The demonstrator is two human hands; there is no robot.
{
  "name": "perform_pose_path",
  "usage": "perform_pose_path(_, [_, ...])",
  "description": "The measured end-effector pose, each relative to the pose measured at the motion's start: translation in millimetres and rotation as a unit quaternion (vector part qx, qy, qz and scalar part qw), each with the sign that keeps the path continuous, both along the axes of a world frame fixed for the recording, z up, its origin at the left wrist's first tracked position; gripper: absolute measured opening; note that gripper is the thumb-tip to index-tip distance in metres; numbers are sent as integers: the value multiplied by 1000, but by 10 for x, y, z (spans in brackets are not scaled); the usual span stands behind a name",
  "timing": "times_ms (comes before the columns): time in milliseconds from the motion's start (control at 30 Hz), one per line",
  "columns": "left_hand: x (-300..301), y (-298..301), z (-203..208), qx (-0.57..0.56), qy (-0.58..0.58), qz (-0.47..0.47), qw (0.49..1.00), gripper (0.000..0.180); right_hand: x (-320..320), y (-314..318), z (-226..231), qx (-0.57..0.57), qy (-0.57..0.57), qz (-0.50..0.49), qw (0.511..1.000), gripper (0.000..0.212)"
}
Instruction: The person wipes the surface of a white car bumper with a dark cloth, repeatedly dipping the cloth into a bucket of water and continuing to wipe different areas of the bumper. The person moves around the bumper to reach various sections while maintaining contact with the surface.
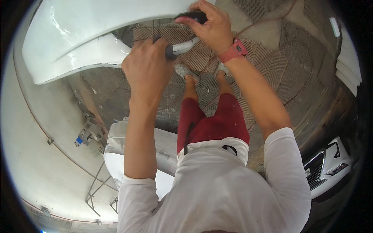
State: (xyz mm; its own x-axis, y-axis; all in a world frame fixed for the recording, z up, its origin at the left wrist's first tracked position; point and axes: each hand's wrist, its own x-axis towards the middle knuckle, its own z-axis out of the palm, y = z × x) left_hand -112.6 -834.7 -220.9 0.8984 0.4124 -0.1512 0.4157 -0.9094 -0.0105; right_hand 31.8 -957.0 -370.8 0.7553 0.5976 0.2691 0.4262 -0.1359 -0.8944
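Note:
A large glossy white curved panel, shaped like a car body part, spans the upper left. My left hand is closed beside its lower edge, fingers wrapped round a dark grey piece. A white curved strip sticks out to the right of that piece; whether the two are joined I cannot tell. Farther up and to the right, my right hand is closed on a black, rounded, pad-like piece, near the panel's right end. The fingertips of both hands are partly hidden.
Patterned mats cover the floor under my feet. Close to my left side stands a white, partly plastic-covered part. Metal stands are by the pale wall at left. A white car is parked at the lower right.

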Motion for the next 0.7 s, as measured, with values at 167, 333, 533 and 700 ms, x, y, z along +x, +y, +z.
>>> perform_pose_path(167, [-64,32,-38,1,10,1,1000,31,-125,-206,-200,-21,39,-3,999,44])
perform_pose_path(333, [-58,33,-53,6,-17,0,1000,33,36,157,-28,37,-36,-31,998,44])
perform_pose_path(533, [-56,-6,-20,18,-7,4,1000,34,-69,-150,-226,-6,54,-21,998,43])
perform_pose_path(700, [-36,3,-22,15,-4,-9,1000,33,-72,-118,-207,4,133,2,991,44])
